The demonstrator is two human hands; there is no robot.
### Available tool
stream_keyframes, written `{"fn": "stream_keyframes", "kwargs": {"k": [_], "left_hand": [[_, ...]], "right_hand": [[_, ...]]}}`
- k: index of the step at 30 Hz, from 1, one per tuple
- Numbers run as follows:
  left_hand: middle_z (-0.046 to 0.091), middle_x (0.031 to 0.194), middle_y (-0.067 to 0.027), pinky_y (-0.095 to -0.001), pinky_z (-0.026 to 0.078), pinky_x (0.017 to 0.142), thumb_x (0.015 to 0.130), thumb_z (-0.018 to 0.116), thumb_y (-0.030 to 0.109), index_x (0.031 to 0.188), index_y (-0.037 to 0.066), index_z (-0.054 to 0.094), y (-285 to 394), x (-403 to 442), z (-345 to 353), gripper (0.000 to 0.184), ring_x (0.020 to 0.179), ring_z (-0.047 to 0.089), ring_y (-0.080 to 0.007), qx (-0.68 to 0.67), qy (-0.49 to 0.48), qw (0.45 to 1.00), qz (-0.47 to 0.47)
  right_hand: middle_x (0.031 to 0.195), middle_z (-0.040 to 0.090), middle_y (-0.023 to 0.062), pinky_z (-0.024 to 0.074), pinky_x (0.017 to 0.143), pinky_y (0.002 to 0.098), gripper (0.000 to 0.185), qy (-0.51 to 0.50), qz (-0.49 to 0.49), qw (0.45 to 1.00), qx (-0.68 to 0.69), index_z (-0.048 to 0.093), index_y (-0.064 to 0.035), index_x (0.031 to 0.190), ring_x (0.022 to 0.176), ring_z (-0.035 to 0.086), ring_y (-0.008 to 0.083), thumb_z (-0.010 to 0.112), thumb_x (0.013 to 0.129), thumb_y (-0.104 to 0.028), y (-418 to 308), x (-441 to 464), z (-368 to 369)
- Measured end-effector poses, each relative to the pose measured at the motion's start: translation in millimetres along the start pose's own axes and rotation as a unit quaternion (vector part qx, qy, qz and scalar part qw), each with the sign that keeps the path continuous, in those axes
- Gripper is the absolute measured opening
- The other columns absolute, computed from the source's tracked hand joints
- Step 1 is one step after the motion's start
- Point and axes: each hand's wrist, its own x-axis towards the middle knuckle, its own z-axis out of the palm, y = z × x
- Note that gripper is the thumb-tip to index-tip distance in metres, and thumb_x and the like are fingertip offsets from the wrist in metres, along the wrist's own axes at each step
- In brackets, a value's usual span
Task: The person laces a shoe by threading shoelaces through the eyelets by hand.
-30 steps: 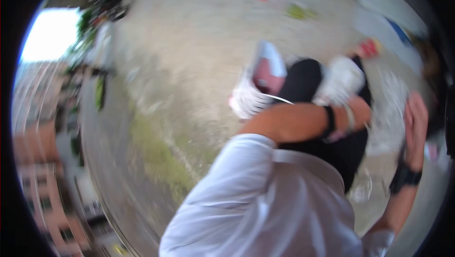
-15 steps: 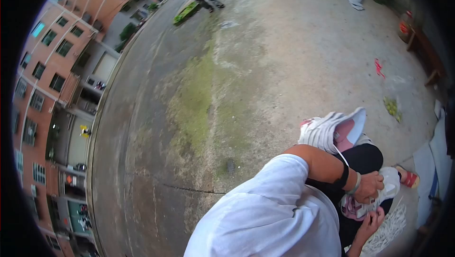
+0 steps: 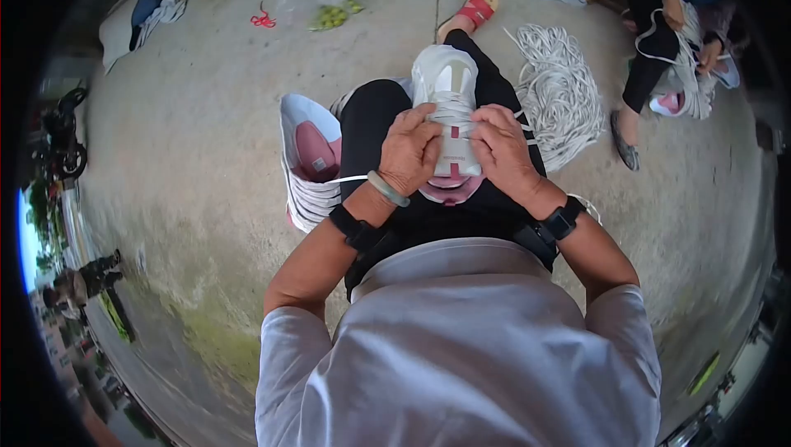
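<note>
A white and pink shoe (image 3: pixel 455 150) lies on my lap, its toe pointing away from me, with white lace across its front. My left hand (image 3: pixel 410 149) is at the shoe's left side, fingers curled in on the lace. On the opposite side my right hand (image 3: pixel 503 150) has its fingers bent against the lace too. A white lace strand runs from my left wrist to a bundle of white laces (image 3: pixel 313 202) beside my left leg, around a pink-lined shoe piece (image 3: pixel 317 150). The fingertips' exact grip is too small to tell.
A heap of white laces (image 3: pixel 560 93) lies right of my legs. Another person's hands (image 3: pixel 710 53) hold laces at the upper right. Red string (image 3: pixel 263 17) and a bag of green fruit (image 3: pixel 334 16) are on the ground ahead. A person (image 3: pixel 78 286) stands far left.
The view has swung round to centre on my lap. My right hand, lower and apart from the lace heap's edge before, now rests on the shoe's right side opposite my left hand.
</note>
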Motion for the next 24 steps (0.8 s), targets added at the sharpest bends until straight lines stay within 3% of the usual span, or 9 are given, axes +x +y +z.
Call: {"fn": "stream_keyframes", "kwargs": {"k": [4, 9, 16, 19, 24], "left_hand": [[0.053, 0.108, -0.0141, -0.0362, 0.044, 0.08, 0.065, 0.058, -0.002, 0.083, 0.002, 0.06, 3.2, -5.4, 3.7, 0.018, 0.091, 0.051, -0.0331, -0.03, -0.002, 0.999, -0.021], [0.053, 0.109, -0.0141, -0.0358, 0.044, 0.08, 0.064, 0.057, -0.003, 0.082, 0.002, 0.059, 3.4, -4.4, 2.8, 0.019, 0.093, 0.051, -0.0328, -0.041, -0.011, 0.999, -0.023], [0.05, 0.111, -0.0144, -0.0369, 0.043, 0.082, 0.061, 0.053, -0.006, 0.084, 0.002, 0.058, 2.9, -3.7, 2.1, 0.025, 0.096, 0.049, -0.0344, -0.026, -0.02, 0.999, -0.008], [0.05, 0.111, -0.0147, -0.0374, 0.043, 0.083, 0.059, 0.052, -0.007, 0.084, 0.002, 0.058, 3.0, -3.3, 2.4, 0.027, 0.096, 0.049, -0.0352, -0.017, -0.024, 1.0, -0.001], [0.049, 0.11, -0.0153, -0.0386, 0.042, 0.083, 0.058, 0.052, -0.006, 0.083, 0.001, 0.056, 2.9, -1.9, 2.7, 0.027, 0.095, 0.049, -0.0352, -0.008, -0.024, 1.0, 0.004]], "right_hand": [[0.099, 0.049, 0.0105, 0.0368, 0.079, 0.0379, 0.013, -0.022, -0.002, 0.999, -0.044, 0.045, -0.0036, 0.075, 0.099, 0.045, 0.0301, 0.055, 0.067, -0.003, -3.3, -4.6, 1.7], [0.1, 0.047, 0.0099, 0.0343, 0.082, 0.0392, 0.019, -0.032, 0.024, 0.995, -0.089, 0.052, -0.0009, 0.082, 0.102, 0.043, 0.0275, 0.056, 0.064, -0.006, -2.9, 0.7, 7.8], [0.102, 0.046, 0.0099, 0.0333, 0.082, 0.0396, 0.019, -0.05, 0.001, 0.987, -0.154, 0.053, -0.0001, 0.077, 0.105, 0.041, 0.0278, 0.057, 0.059, -0.006, -9.7, 3.8, 7.7], [0.104, 0.046, 0.0096, 0.0331, 0.083, 0.0403, 0.014, -0.045, 0.013, 0.99, -0.131, 0.053, -0.002, 0.075, 0.106, 0.04, 0.0287, 0.057, 0.061, -0.005, -5.1, 4.0, 7.9], [0.108, 0.045, 0.0106, 0.0308, 0.091, 0.0396, 0.011, -0.076, -0.018, 0.995, 0.057, 0.049, -0.0039, 0.075, 0.107, 0.039, 0.0322, 0.057, 0.068, -0.002, 11.8, 10.9, 7.7]]}}
